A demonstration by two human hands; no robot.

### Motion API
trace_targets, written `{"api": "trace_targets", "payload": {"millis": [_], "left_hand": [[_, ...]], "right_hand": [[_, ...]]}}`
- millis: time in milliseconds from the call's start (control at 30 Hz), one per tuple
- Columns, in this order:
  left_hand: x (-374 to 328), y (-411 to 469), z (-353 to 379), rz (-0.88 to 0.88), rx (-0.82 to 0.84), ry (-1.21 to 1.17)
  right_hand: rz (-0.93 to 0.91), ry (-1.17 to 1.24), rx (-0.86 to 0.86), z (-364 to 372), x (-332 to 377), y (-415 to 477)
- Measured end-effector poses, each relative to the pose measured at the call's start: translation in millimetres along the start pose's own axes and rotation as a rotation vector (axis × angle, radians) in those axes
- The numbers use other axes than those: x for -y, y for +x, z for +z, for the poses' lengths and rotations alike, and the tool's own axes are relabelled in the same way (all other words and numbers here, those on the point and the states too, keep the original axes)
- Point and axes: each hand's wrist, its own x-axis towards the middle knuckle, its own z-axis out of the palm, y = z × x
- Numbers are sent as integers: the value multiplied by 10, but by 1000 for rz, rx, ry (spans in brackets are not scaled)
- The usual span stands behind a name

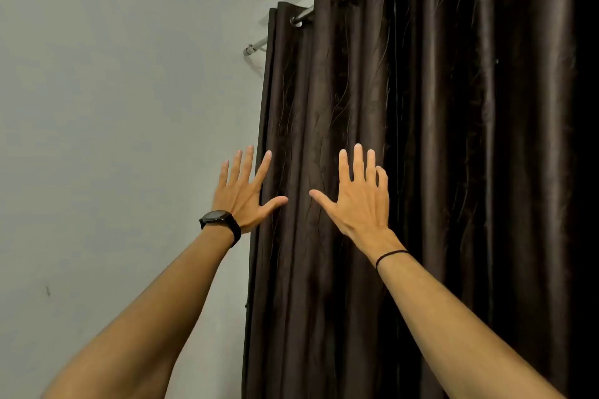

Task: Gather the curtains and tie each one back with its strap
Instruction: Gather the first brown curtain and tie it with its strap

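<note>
Both hands raised, fingers spread, gripping nothing: left hand [241, 194] at the outer edge of the dark curtain [421, 172], right hand [358, 199] flat before its folds. Fabric looks soft, heavyish, slightly slick; best bunched by the pleats. No strap visible.

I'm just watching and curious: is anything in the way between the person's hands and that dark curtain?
Nothing visible is. The left hand and right hand are spread open right at the dark curtain, with no object in front of it. The left hand overlaps its outer edge beside the wall. No tie-back strap is in view.
</note>
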Motion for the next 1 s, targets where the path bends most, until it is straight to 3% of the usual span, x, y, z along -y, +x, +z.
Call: {"api": "trace_targets", "payload": {"millis": [100, 267, 467, 833, 1000], "left_hand": [[30, 264, 355, 0, 4, 3], [78, 679, 882, -16, 4, -6], [157, 1122, 1354, -63, 34, -12], [428, 1836, 2308, -117, 18, -308], [707, 2105, 2620, -234, -227, -505]], "right_hand": [[27, -34, 23, 321, -85, 260], [19, -127, -109, 719, -296, 587], [210, -30, -299, 849, -454, 895], [173, 42, -335, 1586, -69, 1459], [191, -22, -323, 2121, 480, 1925]]}}
